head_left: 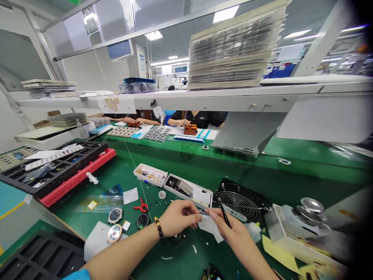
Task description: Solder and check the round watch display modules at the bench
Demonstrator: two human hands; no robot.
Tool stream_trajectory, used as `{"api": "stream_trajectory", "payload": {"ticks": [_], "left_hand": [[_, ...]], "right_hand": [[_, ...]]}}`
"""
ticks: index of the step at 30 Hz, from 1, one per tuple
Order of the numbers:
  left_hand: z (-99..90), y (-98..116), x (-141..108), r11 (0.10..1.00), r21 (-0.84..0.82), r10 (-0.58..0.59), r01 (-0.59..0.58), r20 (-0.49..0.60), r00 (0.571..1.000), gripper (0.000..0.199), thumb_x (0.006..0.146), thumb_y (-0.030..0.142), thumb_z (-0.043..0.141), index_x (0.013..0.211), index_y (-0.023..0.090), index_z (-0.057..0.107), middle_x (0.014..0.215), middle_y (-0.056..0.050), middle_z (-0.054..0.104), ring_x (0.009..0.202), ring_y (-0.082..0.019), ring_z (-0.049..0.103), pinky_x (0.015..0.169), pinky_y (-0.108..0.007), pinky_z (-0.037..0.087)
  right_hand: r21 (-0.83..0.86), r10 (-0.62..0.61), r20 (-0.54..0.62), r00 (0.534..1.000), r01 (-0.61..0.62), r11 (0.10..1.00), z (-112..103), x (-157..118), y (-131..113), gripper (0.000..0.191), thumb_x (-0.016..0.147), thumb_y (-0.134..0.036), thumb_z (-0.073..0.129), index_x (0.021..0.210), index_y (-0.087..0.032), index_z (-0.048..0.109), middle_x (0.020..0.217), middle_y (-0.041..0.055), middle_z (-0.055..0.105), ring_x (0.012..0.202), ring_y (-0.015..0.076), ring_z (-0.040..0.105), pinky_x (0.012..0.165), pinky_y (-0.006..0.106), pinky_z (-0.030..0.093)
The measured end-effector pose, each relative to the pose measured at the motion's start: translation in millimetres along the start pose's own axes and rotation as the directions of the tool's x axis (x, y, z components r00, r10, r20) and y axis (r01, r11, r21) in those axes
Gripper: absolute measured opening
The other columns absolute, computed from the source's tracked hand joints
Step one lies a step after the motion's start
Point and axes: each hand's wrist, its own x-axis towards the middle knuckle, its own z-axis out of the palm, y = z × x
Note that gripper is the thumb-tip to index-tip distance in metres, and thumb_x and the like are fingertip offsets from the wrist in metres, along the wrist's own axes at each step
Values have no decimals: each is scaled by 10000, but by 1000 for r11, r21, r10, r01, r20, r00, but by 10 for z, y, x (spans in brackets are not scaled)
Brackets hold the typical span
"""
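My left hand, with a beaded bracelet at the wrist, has its fingers curled in a pinch. A tiny pinkish-white bit shows at the fingertips, too small to name. My right hand is closed around a slim black tool that slants up past the index finger. A crumpled white sheet, paper or cloth, hangs between the hands, against the right fingertips. Left of my left wrist lie a round dark watch part, a gold-rimmed watch and a silver-rimmed watch.
Two white boxes of small parts and a black fan stand beyond my hands. A red clamp lies left. Black trays line the left side; a white box stands right. Two co-workers' hands show under the shelf.
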Motion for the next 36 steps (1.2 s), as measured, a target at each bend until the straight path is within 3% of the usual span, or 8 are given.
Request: {"api": "stream_trajectory", "payload": {"ticks": [4, 8, 14, 20, 24, 32, 36], "left_hand": [[7, 13, -9, 1000, 5, -2, 2, 12, 1000, 374, 727, 492, 781, 806, 149, 654, 676, -19, 665, 641, -149, 635, 685, -277, 518], [13, 4, -7, 1000, 20, 2, -3, 18, 1000, 403, 719, 507, 809, 812, 140, 669, 684, -20, 671, 635, -141, 625, 657, -260, 494], [10, 13, -16, 1000, 30, -1, 1, 15, 1000, 440, 750, 549, 794, 848, 133, 689, 691, -24, 678, 628, -140, 631, 662, -264, 503], [-16, 51, -35, 996, 81, 23, -23, 1, 1000, 366, 726, 421, 843, 921, 133, 728, 714, -20, 693, 633, -131, 628, 611, -225, 459], [-18, 33, -31, 991, 122, 48, -46, -7, 999, 328, 723, 373, 837, 918, 132, 727, 744, -25, 701, 639, -126, 624, 613, -218, 468], [-25, 70, -47, 944, 306, 139, -120, -43, 989, 279, 860, 422, 726, 862, 143, 739, 730, -28, 713, 657, -143, 630, 637, -230, 491], [-165, 135, -6, 862, 494, 229, -115, -176, 957, 207, 902, 367, 694, 860, 176, 762, 814, -32, 750, 733, -165, 640, 709, -254, 506]], "right_hand": [[-4, -15, 33, 999, 16, 1000, 43, -30, -31, 701, 817, -753, 610, 1122, -136, 746, 520, -59, 346, 515, 157, 357, 516, 282, 317], [-51, -54, 43, 998, 57, 997, 59, -69, -91, 579, 822, -693, 610, 1005, -161, 751, 630, -2, 513, 606, 181, 449, 587, 293, 382], [-76, -42, 23, 999, 44, 996, 77, -77, -82, 531, 819, -694, 615, 886, -177, 717, 621, -20, 423, 628, 178, 401, 597, 287, 348], [-25, -53, 1, 999, 53, 998, 98, -58, 39, 539, 879, -704, 570, 909, -183, 702, 626, -33, 414, 602, 160, 376, 588, 278, 334], [-27, -67, -13, 998, 67, 997, 98, -62, 14, 513, 870, -683, 584, 889, -183, 696, 666, -13, 501, 635, 168, 432, 637, 290, 394], [-54, -75, 0, 997, 75, 996, 95, -96, -90, 501, 853, -681, 587, 855, -191, 695, 717, 17, 597, 684, 196, 522, 664, 299, 444], [-92, -83, -45, 996, 78, 993, 99, -93, -76, 527, 861, -707, 566, 888, -202, 711, 758, 36, 644, 708, 219, 564, 683, 310, 478]]}}
